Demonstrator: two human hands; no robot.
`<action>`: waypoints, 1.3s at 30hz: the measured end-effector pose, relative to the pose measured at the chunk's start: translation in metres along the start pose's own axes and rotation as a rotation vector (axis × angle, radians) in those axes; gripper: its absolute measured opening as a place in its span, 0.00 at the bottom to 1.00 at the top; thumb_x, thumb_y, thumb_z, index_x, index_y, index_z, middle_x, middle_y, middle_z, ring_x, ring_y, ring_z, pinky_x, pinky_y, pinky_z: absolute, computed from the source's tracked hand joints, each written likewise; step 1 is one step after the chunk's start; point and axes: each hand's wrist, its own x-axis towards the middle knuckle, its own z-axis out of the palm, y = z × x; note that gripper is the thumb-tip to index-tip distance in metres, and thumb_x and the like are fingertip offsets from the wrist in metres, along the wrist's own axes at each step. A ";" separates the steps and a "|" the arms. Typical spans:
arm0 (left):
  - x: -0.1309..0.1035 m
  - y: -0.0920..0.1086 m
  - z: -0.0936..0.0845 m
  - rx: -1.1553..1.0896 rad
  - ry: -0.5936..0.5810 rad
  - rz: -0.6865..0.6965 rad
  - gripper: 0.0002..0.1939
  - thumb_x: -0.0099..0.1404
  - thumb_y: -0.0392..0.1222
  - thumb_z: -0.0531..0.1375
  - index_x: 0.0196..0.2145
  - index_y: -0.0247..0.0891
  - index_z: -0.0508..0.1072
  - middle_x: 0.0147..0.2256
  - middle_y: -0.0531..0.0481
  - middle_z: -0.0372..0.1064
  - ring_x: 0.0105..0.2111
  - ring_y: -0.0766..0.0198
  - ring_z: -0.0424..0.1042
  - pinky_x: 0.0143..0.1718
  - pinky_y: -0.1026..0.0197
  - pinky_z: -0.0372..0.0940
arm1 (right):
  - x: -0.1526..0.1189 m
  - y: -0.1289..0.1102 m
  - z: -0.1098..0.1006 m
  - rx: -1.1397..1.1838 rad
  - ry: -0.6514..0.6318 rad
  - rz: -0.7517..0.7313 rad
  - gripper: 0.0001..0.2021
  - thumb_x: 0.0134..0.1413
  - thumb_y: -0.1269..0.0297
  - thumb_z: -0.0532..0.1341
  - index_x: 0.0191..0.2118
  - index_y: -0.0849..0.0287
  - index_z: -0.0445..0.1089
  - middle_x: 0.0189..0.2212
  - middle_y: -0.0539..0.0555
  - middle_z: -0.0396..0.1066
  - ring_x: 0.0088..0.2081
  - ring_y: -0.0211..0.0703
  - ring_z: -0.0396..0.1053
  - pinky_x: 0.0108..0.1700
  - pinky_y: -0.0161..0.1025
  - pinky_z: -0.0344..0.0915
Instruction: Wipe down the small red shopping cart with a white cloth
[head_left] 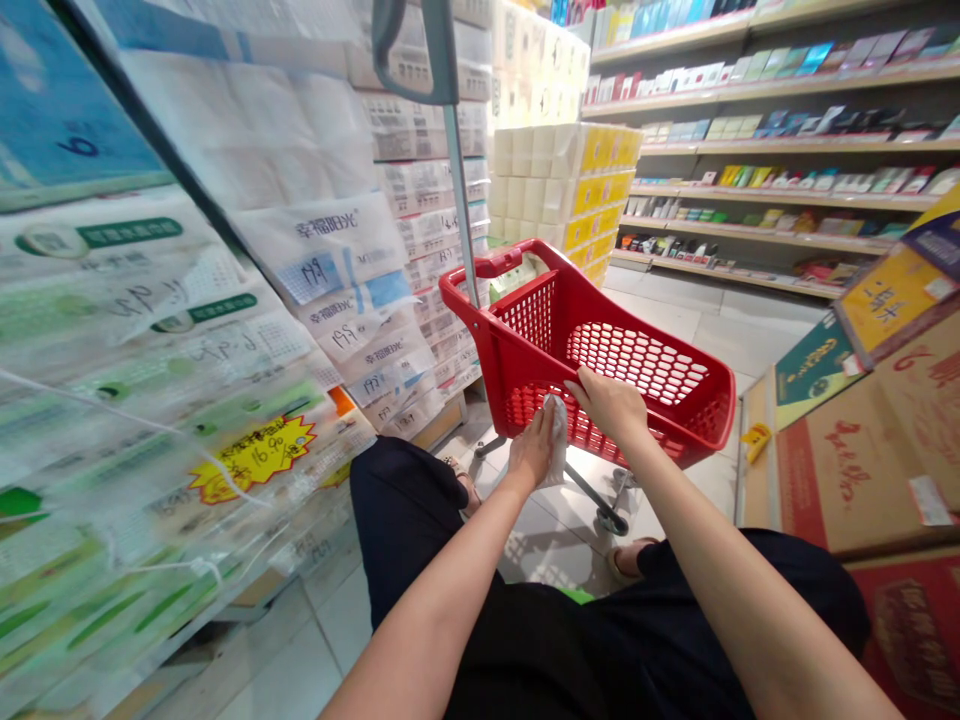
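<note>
A red plastic shopping cart [637, 350] with a perforated basket stands in front of me. My left hand [534, 448] is closed on a white cloth or wipe [557, 440], pressed near the cart's lower side wall. Higher up, my right hand [611, 400] grips the basket's near top rim, fingers curled over the edge. A grey pole with a handle [454, 150] rises at the cart's handle end. Something pale green lies in the small compartment behind the handle.
Stacked packs of tissue paper [300, 180] rise close on the left. Cardboard boxes [862, 460] stand close on the right. Shelves of small goods [780, 145] line the back. The cart's wheels [611, 520] rest on a tiled floor between my feet.
</note>
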 end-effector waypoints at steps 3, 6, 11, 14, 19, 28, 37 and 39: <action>0.002 -0.006 -0.004 0.027 -0.006 -0.015 0.37 0.71 0.41 0.46 0.68 0.49 0.25 0.67 0.46 0.47 0.56 0.54 0.66 0.49 0.55 0.67 | 0.000 0.000 0.000 0.002 -0.006 -0.007 0.23 0.68 0.47 0.39 0.44 0.55 0.65 0.34 0.55 0.75 0.31 0.44 0.70 0.29 0.36 0.46; 0.001 -0.013 -0.004 0.046 0.014 -0.018 0.34 0.73 0.45 0.45 0.68 0.55 0.29 0.64 0.48 0.54 0.53 0.54 0.69 0.48 0.53 0.68 | 0.000 0.000 -0.001 0.001 -0.010 -0.001 0.24 0.68 0.47 0.38 0.45 0.56 0.65 0.34 0.56 0.75 0.31 0.44 0.71 0.29 0.36 0.47; -0.004 -0.027 0.003 0.029 0.023 -0.171 0.41 0.67 0.37 0.52 0.70 0.43 0.30 0.66 0.40 0.50 0.58 0.51 0.64 0.49 0.55 0.68 | -0.001 -0.001 -0.004 -0.003 -0.025 0.011 0.25 0.67 0.46 0.38 0.44 0.56 0.65 0.34 0.56 0.75 0.31 0.44 0.71 0.28 0.37 0.45; -0.005 -0.032 0.005 -0.020 0.052 -0.257 0.45 0.64 0.35 0.54 0.70 0.39 0.31 0.68 0.38 0.44 0.58 0.47 0.63 0.49 0.54 0.69 | -0.001 -0.001 -0.004 -0.004 -0.019 0.010 0.25 0.67 0.45 0.38 0.44 0.56 0.65 0.33 0.55 0.75 0.31 0.44 0.71 0.28 0.37 0.45; 0.002 -0.021 0.007 -0.089 0.084 -0.287 0.45 0.65 0.37 0.53 0.69 0.43 0.27 0.68 0.42 0.43 0.54 0.51 0.68 0.45 0.58 0.70 | 0.000 -0.001 -0.003 0.001 -0.020 0.012 0.25 0.67 0.46 0.37 0.45 0.56 0.65 0.34 0.57 0.75 0.31 0.45 0.71 0.29 0.36 0.46; -0.003 -0.004 0.017 -0.069 0.003 -0.078 0.45 0.66 0.39 0.51 0.68 0.42 0.20 0.69 0.41 0.35 0.52 0.53 0.69 0.39 0.60 0.70 | -0.001 0.000 -0.002 0.002 -0.004 0.010 0.24 0.67 0.46 0.38 0.44 0.55 0.65 0.34 0.55 0.75 0.31 0.44 0.71 0.28 0.37 0.44; 0.000 -0.020 0.002 0.018 -0.036 -0.088 0.44 0.67 0.37 0.51 0.68 0.46 0.23 0.64 0.42 0.52 0.53 0.55 0.69 0.47 0.58 0.68 | 0.000 0.001 -0.002 0.011 -0.021 0.016 0.24 0.67 0.46 0.39 0.45 0.55 0.65 0.35 0.56 0.75 0.32 0.44 0.71 0.30 0.36 0.48; -0.002 -0.024 0.005 0.011 -0.035 -0.076 0.45 0.66 0.37 0.52 0.68 0.45 0.23 0.64 0.42 0.52 0.54 0.54 0.68 0.49 0.57 0.67 | 0.000 0.001 -0.002 0.012 -0.018 0.015 0.24 0.67 0.46 0.39 0.45 0.55 0.66 0.35 0.56 0.75 0.32 0.44 0.71 0.29 0.36 0.48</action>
